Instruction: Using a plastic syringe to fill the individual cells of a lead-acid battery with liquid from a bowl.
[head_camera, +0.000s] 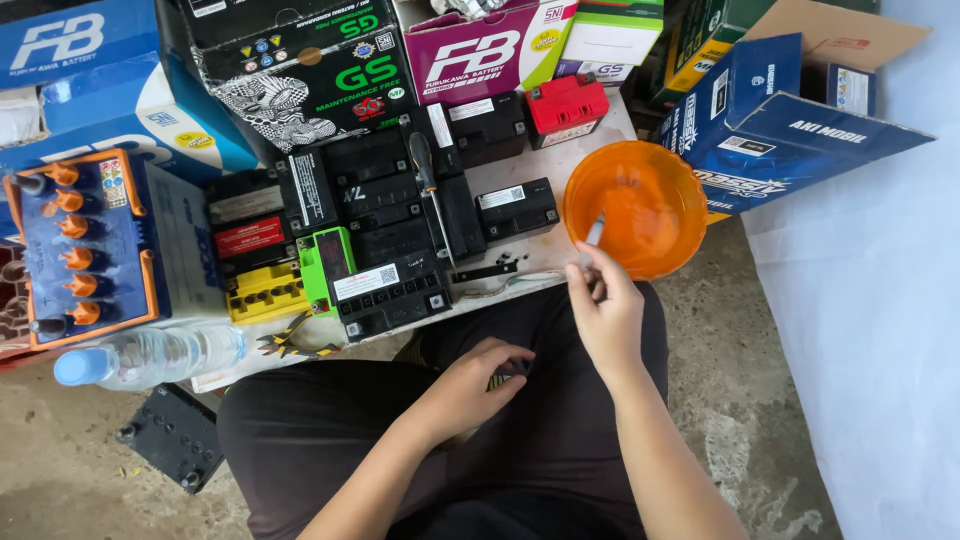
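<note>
My right hand (606, 312) is raised at the near rim of an orange plastic bowl (640, 165) and pinches a small pale stick-like tool (595, 232) whose tip reaches into the bowl. My left hand (472, 385) rests on my lap over dark trousers, its fingers curled around a small dark object that is mostly hidden. Just beyond my knees lies a low board (560, 160) crowded with small black batteries (392, 235).
A screwdriver (428, 190) lies across the black batteries. A green battery (325, 262), a yellow one (263, 292) and a red one (566, 105) sit among them. A large blue battery with orange caps (85, 245) and a water bottle (150, 357) are at left. Cardboard boxes line the back.
</note>
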